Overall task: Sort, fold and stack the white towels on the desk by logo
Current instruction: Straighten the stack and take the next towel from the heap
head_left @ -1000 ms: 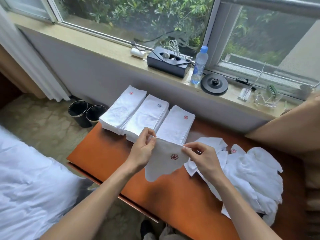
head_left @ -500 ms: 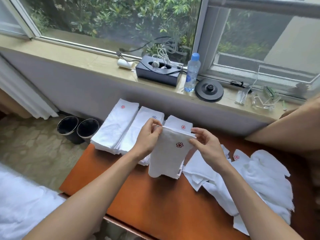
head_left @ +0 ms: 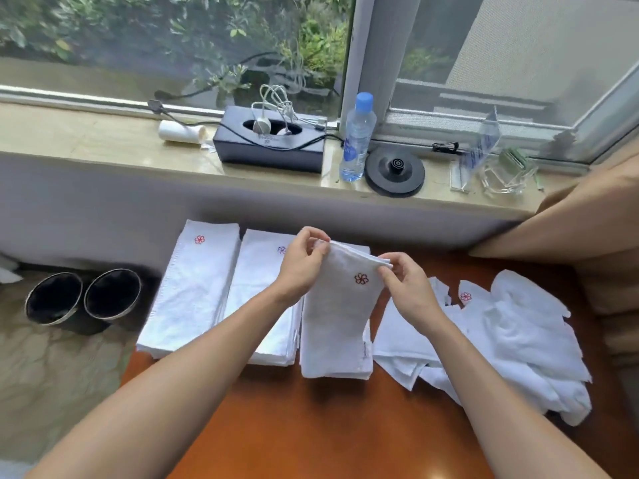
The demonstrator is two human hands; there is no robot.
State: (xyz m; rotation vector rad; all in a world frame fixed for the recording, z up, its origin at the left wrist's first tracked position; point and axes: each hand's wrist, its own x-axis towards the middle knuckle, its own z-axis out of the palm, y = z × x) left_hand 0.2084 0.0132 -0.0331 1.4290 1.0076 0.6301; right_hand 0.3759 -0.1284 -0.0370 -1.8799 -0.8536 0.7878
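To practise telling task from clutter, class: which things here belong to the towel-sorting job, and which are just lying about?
Job: held towel, left hand, right hand, folded stacks, loose towel pile, desk.
Lying about: water bottle, black box, round black base, two bins.

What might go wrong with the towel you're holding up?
The left hand and right hand pinch only the top edge of the folded white towel with the dark red flower logo, so it could unfold or land crooked. The stack of white towels beneath it hides its logo: maybe the wrong pile.
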